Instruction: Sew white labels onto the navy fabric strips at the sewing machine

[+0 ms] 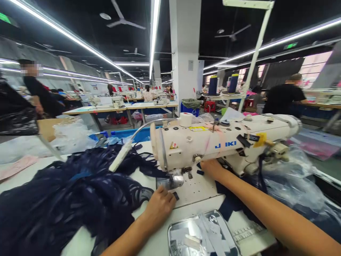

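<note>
A white sewing machine (176, 145) with blue lettering stands in front of me. My left hand (161, 202) rests on its bed, just before the shiny metal guide (174, 180) at the needle area. Its fingers are curled, and what lies under them is hidden; a small dark piece (176, 195) shows by the fingertips. Under the machine's arm reaches my right hand (211, 169), its fingers closed at a small dark fabric piece (199, 165). A heap of navy fabric strips (80, 192) spreads left of my left hand.
A metal tray (170, 233) with labels and a pale block (192, 241) sits at the front. A lamp on a bent neck (119, 156) hangs over the strips. Clear plastic bags (293, 181) lie at right. Two people in black (283, 96) (44, 92) stand beyond.
</note>
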The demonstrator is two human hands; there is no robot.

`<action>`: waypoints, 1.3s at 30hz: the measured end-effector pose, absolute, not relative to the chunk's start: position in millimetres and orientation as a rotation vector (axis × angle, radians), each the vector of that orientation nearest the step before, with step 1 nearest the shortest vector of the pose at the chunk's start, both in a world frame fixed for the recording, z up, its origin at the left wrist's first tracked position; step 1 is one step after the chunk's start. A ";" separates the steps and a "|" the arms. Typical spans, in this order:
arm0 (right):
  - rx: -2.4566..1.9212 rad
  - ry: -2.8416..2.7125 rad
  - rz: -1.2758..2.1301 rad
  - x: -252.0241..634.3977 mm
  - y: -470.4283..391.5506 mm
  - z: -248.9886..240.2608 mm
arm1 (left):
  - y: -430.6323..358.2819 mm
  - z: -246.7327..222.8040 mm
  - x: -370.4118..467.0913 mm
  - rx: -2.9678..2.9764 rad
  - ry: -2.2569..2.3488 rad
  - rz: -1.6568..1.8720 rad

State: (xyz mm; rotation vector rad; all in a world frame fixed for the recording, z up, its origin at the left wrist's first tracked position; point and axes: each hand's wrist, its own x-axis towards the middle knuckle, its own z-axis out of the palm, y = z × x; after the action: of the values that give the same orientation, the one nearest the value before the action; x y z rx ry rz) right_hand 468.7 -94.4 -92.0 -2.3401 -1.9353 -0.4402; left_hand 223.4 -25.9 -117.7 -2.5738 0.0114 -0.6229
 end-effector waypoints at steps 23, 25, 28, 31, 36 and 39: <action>-1.976 -1.615 -0.278 414.9 -120.4 -113.1 | -28.9 -117.2 221.0 -2.648 0.009 -0.567; -1.898 -1.742 -0.312 415.3 -126.3 -111.6 | -28.8 -117.0 221.7 -2.628 0.001 -0.569; -1.761 -1.974 -0.259 411.2 -133.5 -108.1 | -29.2 -117.2 222.2 -2.601 0.000 -0.564; -1.764 -2.077 -0.237 404.3 -134.3 -107.6 | -29.1 -117.6 222.0 -2.590 -0.002 -0.574; -1.745 -2.235 -0.366 403.8 -128.7 -108.9 | -29.3 -117.2 220.5 -2.613 -0.002 -0.585; -1.697 -2.352 -0.493 405.6 -126.5 -108.2 | -29.3 -116.8 221.0 -2.612 0.010 -0.595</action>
State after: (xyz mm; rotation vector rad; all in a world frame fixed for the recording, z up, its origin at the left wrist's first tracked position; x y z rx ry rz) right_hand 405.6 -126.5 -108.2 -1.6967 -2.3517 -0.4929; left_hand 221.0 -29.3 -116.8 -2.6116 0.0100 -0.5953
